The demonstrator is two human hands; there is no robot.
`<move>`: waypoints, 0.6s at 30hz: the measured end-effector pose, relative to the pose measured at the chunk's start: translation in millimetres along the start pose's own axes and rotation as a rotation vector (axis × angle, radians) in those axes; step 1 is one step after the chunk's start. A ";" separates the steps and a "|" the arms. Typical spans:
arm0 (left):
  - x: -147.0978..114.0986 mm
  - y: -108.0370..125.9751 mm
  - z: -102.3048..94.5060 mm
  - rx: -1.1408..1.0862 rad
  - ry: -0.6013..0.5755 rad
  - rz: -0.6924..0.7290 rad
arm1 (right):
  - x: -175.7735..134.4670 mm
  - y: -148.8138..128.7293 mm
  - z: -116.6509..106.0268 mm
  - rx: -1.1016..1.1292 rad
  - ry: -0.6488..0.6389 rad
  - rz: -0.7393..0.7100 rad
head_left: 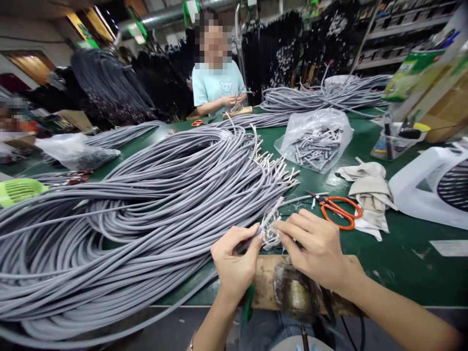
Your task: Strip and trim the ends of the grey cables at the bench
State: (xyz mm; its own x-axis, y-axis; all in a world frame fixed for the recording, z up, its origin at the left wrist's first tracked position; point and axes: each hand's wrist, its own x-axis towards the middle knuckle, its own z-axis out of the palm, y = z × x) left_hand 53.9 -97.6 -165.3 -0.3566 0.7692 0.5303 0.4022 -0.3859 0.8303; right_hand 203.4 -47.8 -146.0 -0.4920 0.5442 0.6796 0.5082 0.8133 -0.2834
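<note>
My left hand pinches a grey cable near its stripped end, with pale strands showing beyond the fingers. Close beside it, my right hand has its thumb and fingers pressed together at those loose strands; exactly what they grip is too small to tell. Just below the hands sits a wooden board with a dark metal device mounted on it. A large coil of grey cables spreads to the left, many of its white-tipped ends pointing toward the right.
Orange-handled scissors lie right of my hands, next to pale cloth gloves. Behind them rests a plastic bag of grey tube pieces. A white fan stands at the right. Across the green table another person handles cables.
</note>
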 end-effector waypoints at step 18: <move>-4.1 1.7 2.5 0.196 -0.197 0.178 | -3.3 2.3 5.0 0.179 -0.063 0.278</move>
State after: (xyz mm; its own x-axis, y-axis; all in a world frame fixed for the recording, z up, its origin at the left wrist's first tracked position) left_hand 58.1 -100.1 -166.6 -0.1044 0.7895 0.6047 0.6052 -0.4321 0.6686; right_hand 202.6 -46.7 -152.3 -0.3971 0.7577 0.5179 0.5000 0.6518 -0.5703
